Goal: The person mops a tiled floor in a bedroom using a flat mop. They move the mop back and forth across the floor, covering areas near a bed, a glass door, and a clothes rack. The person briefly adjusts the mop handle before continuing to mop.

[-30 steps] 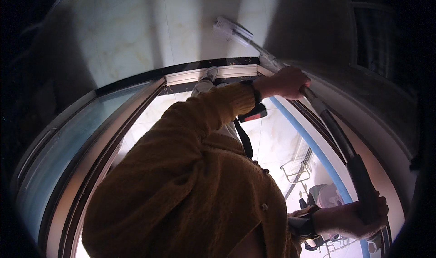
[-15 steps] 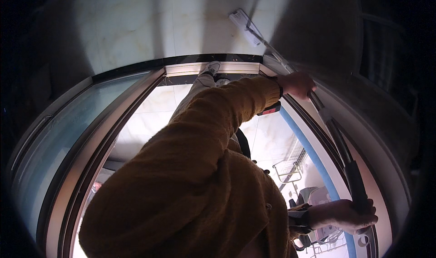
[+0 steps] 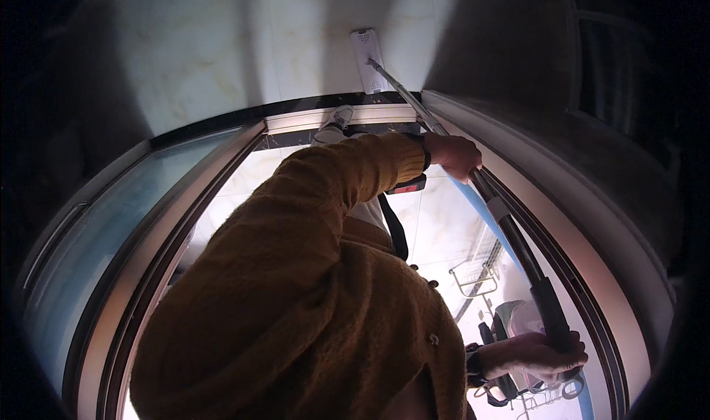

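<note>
Pale marbled floor tiles, banded with light and shadow, stretch beyond a dark threshold strip, and the white rectangular head of a flat mop lies on them, its near end close to that edge. The left hand is clenched around the metal pole; the right hand grasps the black handle grip near its end.
</note>
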{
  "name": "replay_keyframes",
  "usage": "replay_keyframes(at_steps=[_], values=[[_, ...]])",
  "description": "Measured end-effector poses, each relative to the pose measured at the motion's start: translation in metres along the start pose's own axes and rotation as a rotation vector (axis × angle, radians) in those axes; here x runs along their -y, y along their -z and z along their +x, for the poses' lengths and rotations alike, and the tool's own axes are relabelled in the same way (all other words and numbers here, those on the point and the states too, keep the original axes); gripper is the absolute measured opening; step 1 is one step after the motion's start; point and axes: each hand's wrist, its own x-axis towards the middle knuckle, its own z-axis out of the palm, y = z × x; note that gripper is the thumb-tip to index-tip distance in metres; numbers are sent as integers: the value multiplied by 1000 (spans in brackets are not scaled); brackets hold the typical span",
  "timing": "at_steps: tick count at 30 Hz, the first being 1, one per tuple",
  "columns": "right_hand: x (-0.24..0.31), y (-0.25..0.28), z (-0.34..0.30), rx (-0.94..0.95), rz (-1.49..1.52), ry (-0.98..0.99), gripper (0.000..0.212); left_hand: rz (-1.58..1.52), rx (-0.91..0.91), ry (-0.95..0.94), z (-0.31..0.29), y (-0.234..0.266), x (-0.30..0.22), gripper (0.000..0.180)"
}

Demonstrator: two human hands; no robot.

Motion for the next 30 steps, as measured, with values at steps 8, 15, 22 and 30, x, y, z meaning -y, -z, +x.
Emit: replay_keyframes(at_steps=[8, 15, 22, 30], values=[[10, 14, 16, 211, 301, -36, 22, 33, -315, 47, -7, -2, -17, 15], [22, -19, -2, 459, 612, -114, 24, 32, -779, 101, -21, 26, 10, 12], [29, -36, 4, 762, 670, -63, 11, 7, -1006, 21, -21, 15, 31, 17], [40, -63, 12, 715, 545, -77, 14, -2, -1095, -27, -14, 15, 21, 35]])
